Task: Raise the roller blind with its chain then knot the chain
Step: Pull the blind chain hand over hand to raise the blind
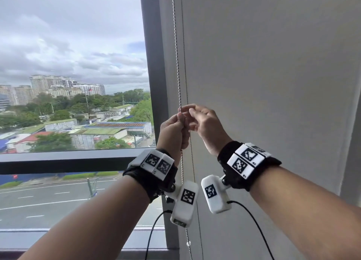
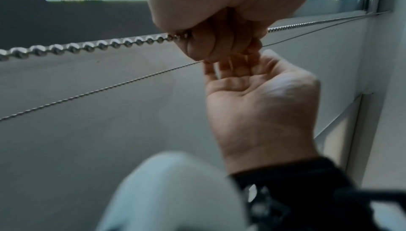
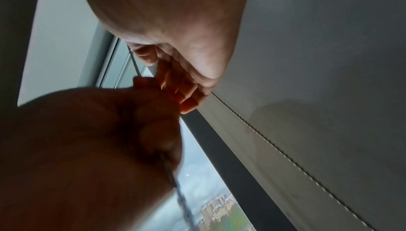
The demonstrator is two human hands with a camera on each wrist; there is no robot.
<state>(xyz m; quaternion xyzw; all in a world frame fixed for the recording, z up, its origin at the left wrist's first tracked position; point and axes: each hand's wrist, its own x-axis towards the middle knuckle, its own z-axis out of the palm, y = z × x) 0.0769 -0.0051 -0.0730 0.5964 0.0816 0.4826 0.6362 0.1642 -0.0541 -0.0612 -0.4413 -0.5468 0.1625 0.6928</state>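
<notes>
Hiding part of chain (image 1: 176,50), left hand (image 1: 172,131) grips it; right hand (image 1: 205,124) fingers unclear.

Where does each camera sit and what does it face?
Head: above, facing the grey roller blind and window; both hands, left hand, right hand, on the silver bead chain.
Left wrist: under the left hand, looking along the chain; right hand's palm shows.
Right wrist: under the right hand, looking up.
All share both hands.

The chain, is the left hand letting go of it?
No, the left hand has its fingers curled tight round the bead chain.
</notes>
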